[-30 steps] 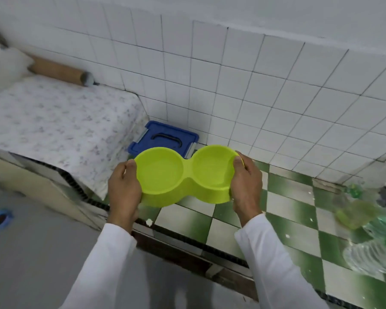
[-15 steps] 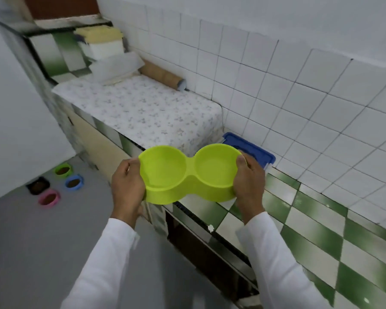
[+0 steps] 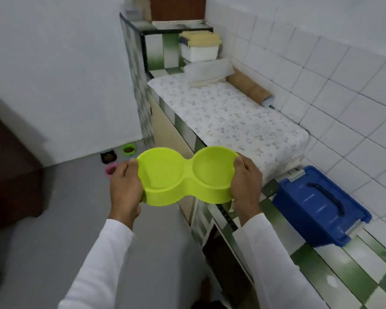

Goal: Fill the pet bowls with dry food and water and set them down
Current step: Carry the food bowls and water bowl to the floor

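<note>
Lime-green plastic double pet bowl (image 3: 185, 175) held between both hands.
Left hand (image 3: 126, 184) grips its left end, right hand (image 3: 246, 182) its right end.

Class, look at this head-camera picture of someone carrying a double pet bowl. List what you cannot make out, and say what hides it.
- Blue floor bowl: head view, almost wholly hidden behind the left hand and the double bowl.
- Contents of the blue box: its lid is shut.
- Whether the double bowl holds water: a clear liquid would not show in this view.
- Food in the green bowl, black bowl, pink bowl: too small to identify.
</note>
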Demonstrator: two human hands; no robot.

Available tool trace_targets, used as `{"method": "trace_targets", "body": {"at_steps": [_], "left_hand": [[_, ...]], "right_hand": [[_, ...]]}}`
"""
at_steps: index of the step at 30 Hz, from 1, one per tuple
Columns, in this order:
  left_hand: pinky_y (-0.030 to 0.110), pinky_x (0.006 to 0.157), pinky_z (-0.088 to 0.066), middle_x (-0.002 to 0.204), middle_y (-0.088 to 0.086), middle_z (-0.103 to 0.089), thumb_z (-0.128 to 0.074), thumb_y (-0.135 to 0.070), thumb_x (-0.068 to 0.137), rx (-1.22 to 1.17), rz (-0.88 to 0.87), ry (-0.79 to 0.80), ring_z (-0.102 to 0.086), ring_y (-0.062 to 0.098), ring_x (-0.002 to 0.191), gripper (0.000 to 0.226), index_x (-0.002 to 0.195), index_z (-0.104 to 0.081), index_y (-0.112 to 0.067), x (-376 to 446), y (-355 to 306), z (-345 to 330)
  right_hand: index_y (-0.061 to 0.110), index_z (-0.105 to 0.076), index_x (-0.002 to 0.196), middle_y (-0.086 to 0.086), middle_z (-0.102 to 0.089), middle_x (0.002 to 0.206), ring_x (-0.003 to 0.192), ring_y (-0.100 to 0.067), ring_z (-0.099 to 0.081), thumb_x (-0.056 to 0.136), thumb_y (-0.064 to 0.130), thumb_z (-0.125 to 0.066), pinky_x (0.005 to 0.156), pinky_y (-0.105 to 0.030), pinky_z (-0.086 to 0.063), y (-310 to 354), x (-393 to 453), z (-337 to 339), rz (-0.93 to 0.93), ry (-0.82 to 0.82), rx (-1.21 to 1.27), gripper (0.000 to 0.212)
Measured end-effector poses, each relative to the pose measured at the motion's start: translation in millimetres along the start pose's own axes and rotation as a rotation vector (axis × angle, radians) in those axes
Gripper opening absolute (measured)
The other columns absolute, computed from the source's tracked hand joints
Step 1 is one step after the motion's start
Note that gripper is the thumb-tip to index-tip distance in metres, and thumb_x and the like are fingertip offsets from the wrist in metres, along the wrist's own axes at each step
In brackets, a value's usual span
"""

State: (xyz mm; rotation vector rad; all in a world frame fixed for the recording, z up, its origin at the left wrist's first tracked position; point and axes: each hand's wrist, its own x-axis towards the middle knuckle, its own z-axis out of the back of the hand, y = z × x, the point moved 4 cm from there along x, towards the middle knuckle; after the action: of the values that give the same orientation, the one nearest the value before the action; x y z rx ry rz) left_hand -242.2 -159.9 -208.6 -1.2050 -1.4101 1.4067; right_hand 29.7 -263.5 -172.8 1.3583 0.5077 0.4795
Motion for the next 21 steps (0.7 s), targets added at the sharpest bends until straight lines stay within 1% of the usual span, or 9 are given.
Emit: {"method": "trace_targets", "body": {"at_steps": [2,5,8,10,12,14,16,19,21], "left_hand": [[0.034,0.072,-0.042,0.076,-0.001,-0.06,-0.055,-0.036,0.102,0.007,-0.012,-0.046,-0.052,0.016,0.075,0.03,0.078,-0.062,-0.019,14.1,0.9,13.7],[0.034,0.073,-0.043,0.077,-0.002,-0.061,-0.055,-0.032,0.103,0.011,-0.03,-0.097,-0.053,0.015,0.076,0.026,0.081,-0.065,-0.021,36.8,-0.3,29.7],[0.033,0.07,-0.04,0.073,-0.003,-0.057,-0.054,-0.03,0.105,0.041,-0.033,-0.189,-0.048,0.013,0.07,0.031,0.077,-0.061,-0.019,60.5,-2.7,41.8],[0.033,0.069,-0.039,0.072,-0.003,-0.055,-0.053,-0.032,0.105,0.053,-0.041,-0.243,-0.047,0.013,0.069,0.033,0.075,-0.059,-0.019,76.0,-3.6,49.0],[0.035,0.071,-0.041,0.073,-0.004,-0.056,-0.054,-0.038,0.103,0.045,-0.024,-0.278,-0.049,0.015,0.073,0.033,0.076,-0.061,-0.021,93.1,-1.9,56.8],[0.037,0.073,-0.043,0.075,-0.004,-0.06,-0.054,-0.043,0.101,0.028,-0.006,-0.317,-0.052,0.017,0.076,0.032,0.079,-0.065,-0.022,109.2,0.1,62.7],[0.039,0.073,-0.045,0.078,-0.004,-0.063,-0.055,-0.046,0.099,0.031,0.0,-0.354,-0.054,0.016,0.077,0.031,0.079,-0.068,-0.025,123.3,-1.5,64.8],[0.039,0.073,-0.042,0.079,-0.001,-0.059,-0.055,-0.04,0.102,-0.004,0.008,-0.387,-0.05,0.017,0.077,0.031,0.078,-0.066,-0.024,146.9,-2.9,66.6],[0.038,0.073,-0.042,0.077,-0.003,-0.058,-0.055,-0.038,0.104,-0.006,0.012,-0.411,-0.049,0.017,0.077,0.032,0.077,-0.066,-0.027,161.2,-2.3,68.5]], "right_hand": [[0.03,-0.07,0.124,0.005,-0.066,0.129,0.118,-0.02,-0.058,0.101,0.034,-0.051,0.106,-0.048,-0.047,0.9,4.3,-25.9,0.018,0.049,0.001,0.031],[0.03,-0.069,0.125,0.005,-0.065,0.131,0.12,-0.022,-0.058,0.1,0.037,-0.049,0.107,-0.049,-0.046,1.3,13.0,-66.2,0.037,0.12,-0.026,0.033],[0.031,-0.068,0.126,0.003,-0.065,0.131,0.121,-0.024,-0.056,0.098,0.04,-0.048,0.106,-0.051,-0.045,3.7,22.9,-107.8,0.037,0.201,-0.037,0.036],[0.031,-0.069,0.125,0.003,-0.065,0.13,0.12,-0.023,-0.058,0.092,0.047,-0.046,0.106,-0.051,-0.046,8.2,31.0,-134.8,0.037,0.257,-0.047,0.043],[0.028,-0.069,0.125,0.004,-0.066,0.127,0.117,-0.022,-0.059,0.089,0.048,-0.045,0.104,-0.05,-0.048,10.8,41.6,-162.2,0.046,0.304,-0.049,0.048],[0.027,-0.069,0.124,0.004,-0.067,0.126,0.116,-0.022,-0.059,0.09,0.046,-0.047,0.104,-0.05,-0.048,14.0,51.7,-186.2,0.063,0.337,-0.052,0.045],[0.027,-0.069,0.124,0.005,-0.065,0.125,0.117,-0.022,-0.058,0.097,0.039,-0.049,0.105,-0.05,-0.046,16.2,61.9,-209.1,0.067,0.378,-0.049,0.036],[0.029,-0.069,0.124,0.006,-0.065,0.124,0.116,-0.02,-0.058,0.101,0.032,-0.05,0.105,-0.048,-0.047,19.1,78.0,-244.7,0.065,0.431,-0.044,0.03],[0.03,-0.069,0.122,0.005,-0.066,0.123,0.114,-0.02,-0.059,0.102,0.03,-0.05,0.104,-0.048,-0.048,21.9,87.3,-265.2,0.06,0.452,-0.04,0.028]]}}
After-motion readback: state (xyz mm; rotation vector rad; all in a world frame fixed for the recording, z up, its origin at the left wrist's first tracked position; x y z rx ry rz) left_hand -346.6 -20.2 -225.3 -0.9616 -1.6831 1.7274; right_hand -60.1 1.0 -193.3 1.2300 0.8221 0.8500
